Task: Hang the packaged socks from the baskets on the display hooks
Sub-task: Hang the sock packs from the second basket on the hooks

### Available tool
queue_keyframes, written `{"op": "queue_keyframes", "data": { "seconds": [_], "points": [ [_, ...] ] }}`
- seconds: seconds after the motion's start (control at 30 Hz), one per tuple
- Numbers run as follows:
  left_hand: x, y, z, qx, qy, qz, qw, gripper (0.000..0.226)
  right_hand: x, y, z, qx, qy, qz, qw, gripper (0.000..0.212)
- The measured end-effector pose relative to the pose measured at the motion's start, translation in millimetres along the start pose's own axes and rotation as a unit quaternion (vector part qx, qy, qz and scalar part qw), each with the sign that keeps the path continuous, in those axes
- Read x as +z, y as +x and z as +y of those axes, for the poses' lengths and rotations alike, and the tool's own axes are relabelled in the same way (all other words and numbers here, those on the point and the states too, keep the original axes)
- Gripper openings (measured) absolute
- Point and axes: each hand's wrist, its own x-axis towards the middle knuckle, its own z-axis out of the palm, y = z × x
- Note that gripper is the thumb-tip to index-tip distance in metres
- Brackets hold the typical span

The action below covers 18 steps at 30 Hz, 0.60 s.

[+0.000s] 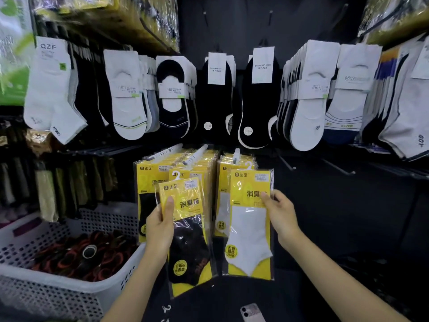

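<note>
Two packs are in hand at the centre of the frame. The left hand [160,226] grips a black-sock pack [190,249], thumb across its yellow card and fingers curled behind. The right hand [282,216] pinches a white-sock pack [249,235] at its right edge, near the top. Both packs are held up just in front of the yellow packs already hanging on the hooks [197,154] in the middle.

These packs look light: thin glossy film over a card insert, with soft socks inside. The film is likely slippery and crinkles easily, so the best hold is on the upper card, which is the stiffest part. That also leaves the white hanger tab [248,165] free to slide onto a hook.

The basket [69,284] at lower left holds dark rolled socks.
</note>
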Motion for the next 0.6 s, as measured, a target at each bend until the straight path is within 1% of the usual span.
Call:
{"op": "queue_keyframes", "data": {
  "seconds": [0.13, 0.23, 0.43, 0.6],
  "points": [
    [0.1, 3.3, 0.2, -0.004, -0.021, 0.006, 1.0, 0.044, 10.5, 14.0, -5.5, -0.037, -0.029, -0.013, 0.999, 0.012],
    [0.1, 4.7, -2.0, -0.014, -0.026, 0.009, 1.0, 0.032, 21.7, 22.4, -3.9, -0.04, -0.037, -0.022, 0.998, 0.009],
    [-3.9, 5.1, -4.1, -0.017, -0.024, 0.001, 1.0, 0.041, 32.1, 46.6, 9.2, 0.034, -0.037, 0.011, 0.999, 0.01],
    [-4.2, 3.2, 0.8, -0.025, -0.029, -0.009, 0.999, 0.029, 21.3, 55.7, 30.1, 0.088, -0.049, 0.083, 0.991, 0.021]
  ]
}}
